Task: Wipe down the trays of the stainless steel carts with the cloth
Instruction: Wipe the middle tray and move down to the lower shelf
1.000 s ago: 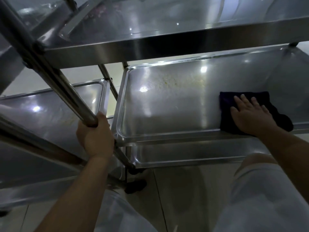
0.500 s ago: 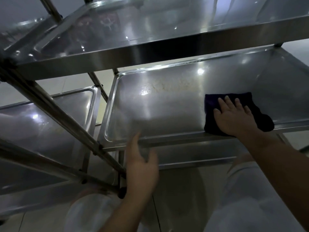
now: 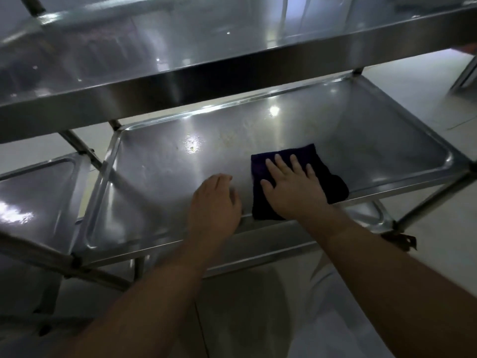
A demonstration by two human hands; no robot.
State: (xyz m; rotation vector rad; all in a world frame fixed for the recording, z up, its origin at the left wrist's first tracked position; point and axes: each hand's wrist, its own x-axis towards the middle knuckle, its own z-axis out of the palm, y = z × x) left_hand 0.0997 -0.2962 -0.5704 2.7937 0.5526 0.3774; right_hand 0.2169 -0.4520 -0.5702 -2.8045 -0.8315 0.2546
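— Stainless steel is seen throughout: how is the middle tray (image 3: 160, 182) laid out?

— A shallow rectangular pan with rounded corners and a raised rim is shown. Its long axis runs from lower left to upper right across the view, rising toward the right. A dull, brushed sheen is carried by the metal, broken by bright spots of reflected light and a patch of pale, grainy residue (image 3: 232, 136) toward the far side.

— Where is the cloth (image 3: 322, 174) found?

— It is spread flat on the tray's floor, close to the near rim and right of the middle. A dark, navy to purple fabric with a soft nap is seen, folded into a rough square. One corner is pointed toward the far side, and the near edge is lapped against the rim.

— How is it held?

— It is pressed down by the right hand (image 3: 294, 189), palm flat, fingers straight and slightly spread, pointing away from the person. Nothing is pinched.

— And the left hand (image 3: 214, 202)?

— It is placed at the near rim just left of the cloth, fingers bent downward over the edge. It cannot be told whether the rim is actually gripped, since the fingertips are blurred.

— What else is shown?

— An upper tray (image 3: 180, 55) is set above, a lower tray (image 3: 284, 249) below, and a neighbouring cart's tray (image 3: 36, 192) lies to the left, all on tubular steel legs over a pale tiled floor (image 3: 438, 99).
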